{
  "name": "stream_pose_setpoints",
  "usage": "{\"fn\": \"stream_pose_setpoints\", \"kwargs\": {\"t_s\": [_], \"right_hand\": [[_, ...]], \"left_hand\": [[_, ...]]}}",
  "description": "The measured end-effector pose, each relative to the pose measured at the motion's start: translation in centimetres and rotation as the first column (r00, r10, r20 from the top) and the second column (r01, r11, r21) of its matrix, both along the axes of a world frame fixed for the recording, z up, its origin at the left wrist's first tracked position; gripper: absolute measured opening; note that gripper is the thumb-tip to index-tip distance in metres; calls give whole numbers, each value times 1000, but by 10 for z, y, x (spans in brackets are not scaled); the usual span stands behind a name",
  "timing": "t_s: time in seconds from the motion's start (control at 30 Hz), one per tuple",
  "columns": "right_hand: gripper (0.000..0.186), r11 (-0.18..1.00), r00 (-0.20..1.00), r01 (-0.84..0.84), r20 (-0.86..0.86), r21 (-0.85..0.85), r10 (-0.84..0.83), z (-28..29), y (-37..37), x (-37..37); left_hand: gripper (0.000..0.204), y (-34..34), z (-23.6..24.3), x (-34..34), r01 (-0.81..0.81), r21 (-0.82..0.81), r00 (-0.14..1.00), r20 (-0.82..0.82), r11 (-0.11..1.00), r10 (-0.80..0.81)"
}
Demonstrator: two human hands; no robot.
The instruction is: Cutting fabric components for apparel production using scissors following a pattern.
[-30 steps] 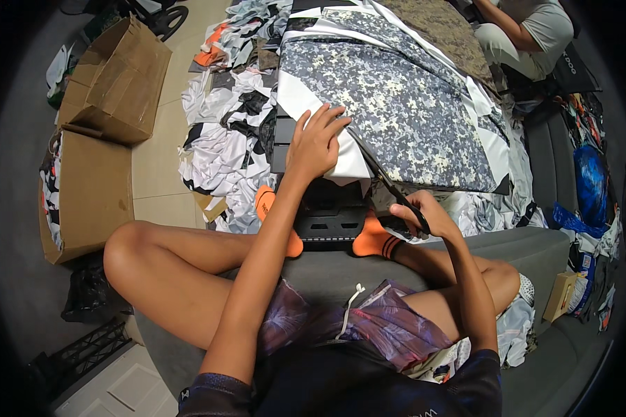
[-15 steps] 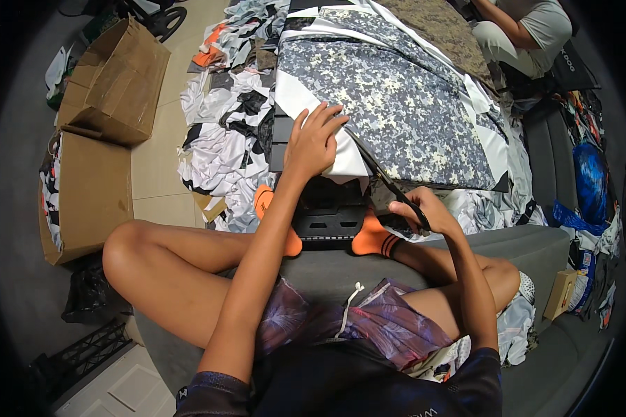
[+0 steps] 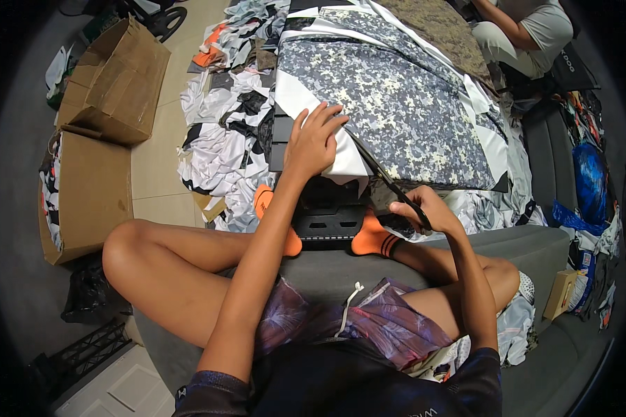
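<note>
Grey camouflage fabric [image 3: 396,104] with white borders lies spread over a low table in front of me. My left hand [image 3: 313,142] rests on its near left corner, fingers stretched out flat over the white border [image 3: 348,161]. In my right hand [image 3: 428,207], closed round the handles, are black-handled scissors [image 3: 389,179]. Their long blades point up and left along the line between the white border and the camouflage print, with the tips close to my left fingertips. How far apart the blades stand is hard to make out.
Heaped white, grey and black fabric scraps [image 3: 222,160] cover the floor left of the table. Cardboard boxes [image 3: 94,187] stand farther left. A black plastic object [image 3: 330,222] sits between my orange-socked feet. Another person [image 3: 525,35] sits at the far right.
</note>
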State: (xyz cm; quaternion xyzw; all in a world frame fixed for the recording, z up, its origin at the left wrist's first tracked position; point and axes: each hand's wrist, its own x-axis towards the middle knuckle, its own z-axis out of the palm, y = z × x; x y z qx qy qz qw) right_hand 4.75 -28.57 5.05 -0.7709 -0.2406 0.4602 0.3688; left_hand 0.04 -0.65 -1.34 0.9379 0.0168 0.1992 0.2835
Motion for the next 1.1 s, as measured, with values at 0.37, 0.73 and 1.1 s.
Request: {"fn": "stream_pose_setpoints", "kwargs": {"t_s": [0.37,0.73,1.1], "right_hand": [[51,999,996,-40,-84,-9,39,-1,-26,7],[52,992,981,-123,-149,22,125,9,-40,7],[50,932,955,295,-61,210,-289,43,-92,36]], "left_hand": [[45,-2,9,1,10,23,999,-51,1000,-9],[41,-4,11,0,-4,19,999,-40,1000,4],[41,-5,10,2,22,35,999,-47,999,-21]]}}
